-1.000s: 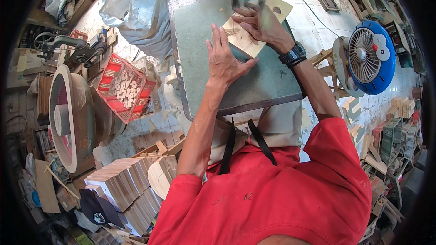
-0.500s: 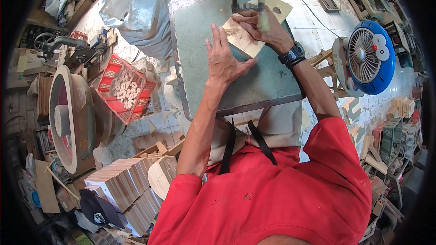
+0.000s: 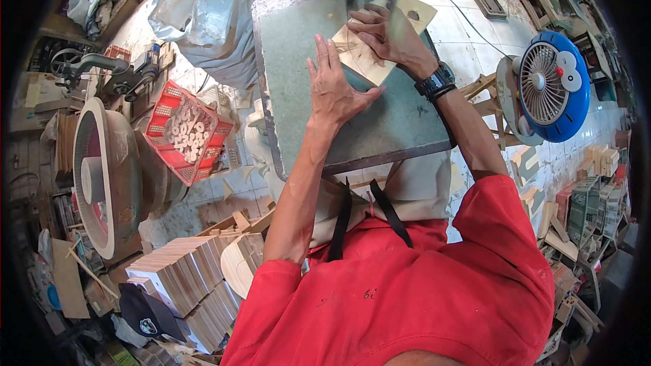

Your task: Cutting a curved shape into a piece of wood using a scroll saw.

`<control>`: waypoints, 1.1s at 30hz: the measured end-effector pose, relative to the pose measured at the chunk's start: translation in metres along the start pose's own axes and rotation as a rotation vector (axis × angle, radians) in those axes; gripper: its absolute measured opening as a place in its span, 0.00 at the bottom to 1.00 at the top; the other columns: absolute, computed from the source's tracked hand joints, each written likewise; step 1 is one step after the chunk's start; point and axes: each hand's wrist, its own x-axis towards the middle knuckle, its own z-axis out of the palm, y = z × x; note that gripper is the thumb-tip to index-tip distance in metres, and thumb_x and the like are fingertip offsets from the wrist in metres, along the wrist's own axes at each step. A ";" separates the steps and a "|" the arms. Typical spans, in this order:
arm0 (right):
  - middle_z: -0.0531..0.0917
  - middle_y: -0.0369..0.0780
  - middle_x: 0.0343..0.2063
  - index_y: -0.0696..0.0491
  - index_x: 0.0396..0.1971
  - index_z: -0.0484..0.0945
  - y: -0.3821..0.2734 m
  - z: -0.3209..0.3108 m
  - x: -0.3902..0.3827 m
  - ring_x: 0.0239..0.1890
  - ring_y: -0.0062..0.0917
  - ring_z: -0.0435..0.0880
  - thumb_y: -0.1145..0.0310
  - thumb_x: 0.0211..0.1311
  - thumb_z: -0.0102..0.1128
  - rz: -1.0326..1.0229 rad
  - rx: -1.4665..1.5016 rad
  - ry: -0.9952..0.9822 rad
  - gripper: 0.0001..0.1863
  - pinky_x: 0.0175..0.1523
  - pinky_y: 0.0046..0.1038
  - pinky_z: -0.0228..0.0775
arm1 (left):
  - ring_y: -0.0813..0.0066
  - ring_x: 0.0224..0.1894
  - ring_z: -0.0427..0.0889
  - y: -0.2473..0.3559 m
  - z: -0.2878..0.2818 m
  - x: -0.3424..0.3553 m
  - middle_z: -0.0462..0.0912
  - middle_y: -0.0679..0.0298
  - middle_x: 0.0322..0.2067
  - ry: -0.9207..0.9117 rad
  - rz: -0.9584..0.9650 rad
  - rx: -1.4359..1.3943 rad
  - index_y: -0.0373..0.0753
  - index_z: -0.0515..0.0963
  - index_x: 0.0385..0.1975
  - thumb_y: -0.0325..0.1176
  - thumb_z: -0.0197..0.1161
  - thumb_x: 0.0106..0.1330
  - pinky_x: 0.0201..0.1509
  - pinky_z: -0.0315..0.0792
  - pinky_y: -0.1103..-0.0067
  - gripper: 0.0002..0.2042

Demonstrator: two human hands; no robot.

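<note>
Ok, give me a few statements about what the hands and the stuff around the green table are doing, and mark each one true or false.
1. Both hands press on the thin wooden board lying on the green table. True.
2. The right hand wears a dark wristwatch. True.
3. The left hand holds a hammer. False: it lies flat, fingers spread, on the board and table.
4. The blue fan stands to the person's left. False: it is on the right.
5. The red basket holds small pale wooden pieces. True.
</note>
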 end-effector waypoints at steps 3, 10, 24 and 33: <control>0.82 0.30 0.60 0.39 0.54 0.85 0.004 0.005 -0.004 0.67 0.27 0.72 0.51 0.71 0.54 -0.024 0.083 0.148 0.19 0.72 0.43 0.57 | 0.37 0.75 0.53 0.002 0.001 0.002 0.47 0.28 0.72 0.003 0.009 -0.007 0.15 0.54 0.68 0.66 0.76 0.42 0.72 0.52 0.43 0.65; 0.81 0.31 0.60 0.40 0.54 0.85 0.009 0.010 -0.003 0.66 0.28 0.74 0.52 0.71 0.55 0.062 0.182 0.055 0.18 0.71 0.44 0.57 | 0.38 0.76 0.52 0.000 0.000 0.003 0.46 0.30 0.73 -0.016 0.006 -0.017 0.15 0.54 0.68 0.66 0.76 0.42 0.73 0.51 0.43 0.65; 0.82 0.32 0.59 0.40 0.54 0.84 0.005 0.003 0.000 0.65 0.30 0.75 0.54 0.69 0.56 0.011 -0.009 0.075 0.18 0.71 0.45 0.58 | 0.39 0.76 0.51 -0.003 0.000 0.006 0.45 0.31 0.73 -0.038 -0.002 -0.015 0.17 0.52 0.69 0.66 0.76 0.42 0.74 0.48 0.43 0.66; 0.82 0.32 0.60 0.40 0.54 0.84 0.006 0.010 0.001 0.65 0.31 0.75 0.54 0.70 0.56 0.124 0.251 0.025 0.18 0.71 0.44 0.58 | 0.39 0.76 0.52 -0.004 -0.002 0.006 0.45 0.31 0.73 -0.033 -0.011 -0.007 0.16 0.53 0.69 0.67 0.76 0.42 0.73 0.50 0.43 0.66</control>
